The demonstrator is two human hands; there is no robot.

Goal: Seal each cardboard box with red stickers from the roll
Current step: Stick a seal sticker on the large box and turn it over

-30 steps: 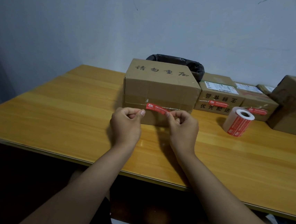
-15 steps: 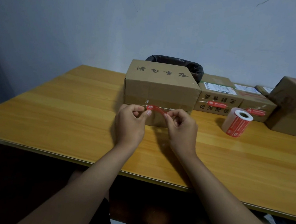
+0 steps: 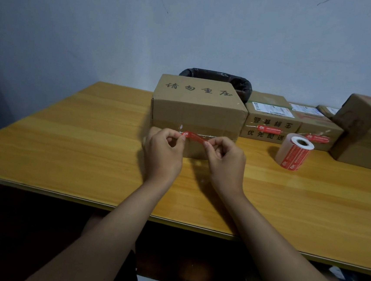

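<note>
A brown cardboard box (image 3: pixel 196 109) with black characters on top stands mid-table, its front face toward me. Just in front of that face, at the height of its seam, a red sticker (image 3: pixel 195 138) is stretched between my hands. My left hand (image 3: pixel 164 154) pinches its left end and my right hand (image 3: pixel 225 161) pinches its right end. The sticker's middle bows a little; whether it touches the box I cannot tell. The sticker roll (image 3: pixel 294 152), white with red labels, lies on its side to the right.
Two smaller boxes (image 3: pixel 272 123) (image 3: pixel 317 130) with red stickers on their fronts stand behind the roll. A bigger tilted box (image 3: pixel 368 133) sits at the far right. A black-lined bin (image 3: pixel 220 78) is behind the main box. The wooden table (image 3: pixel 78 141) reaches left.
The sticker has turned from lying flat against the box front to a narrower, twisted strip, and both hands have drawn slightly closer together and lower on the front face.
</note>
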